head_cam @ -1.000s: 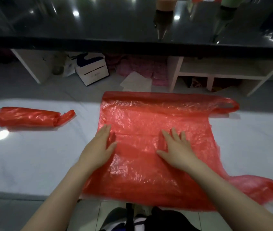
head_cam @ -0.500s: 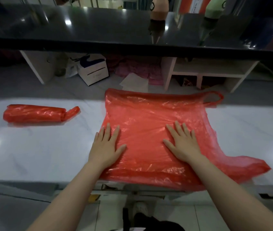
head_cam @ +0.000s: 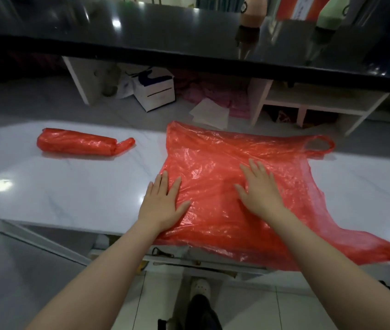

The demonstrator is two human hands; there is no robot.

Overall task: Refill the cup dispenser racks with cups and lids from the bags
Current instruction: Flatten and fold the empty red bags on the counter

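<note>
while the red bag (head_cam: 248,186) is lying spread flat on the white counter (head_cam: 70,186), the left hand (head_cam: 163,206) and right hand (head_cam: 260,189) are pressing it, fingers straight and slightly apart; a rolled red bag (head_cam: 77,144) is lying well apart at left.

I count two red plastic bags on the white counter: one flat bag (head_cam: 237,177) at centre frame, one rolled bag (head_cam: 77,145) at left. My two hands, left hand (head_cam: 163,206) and right hand (head_cam: 259,191), lie at centre.
</note>
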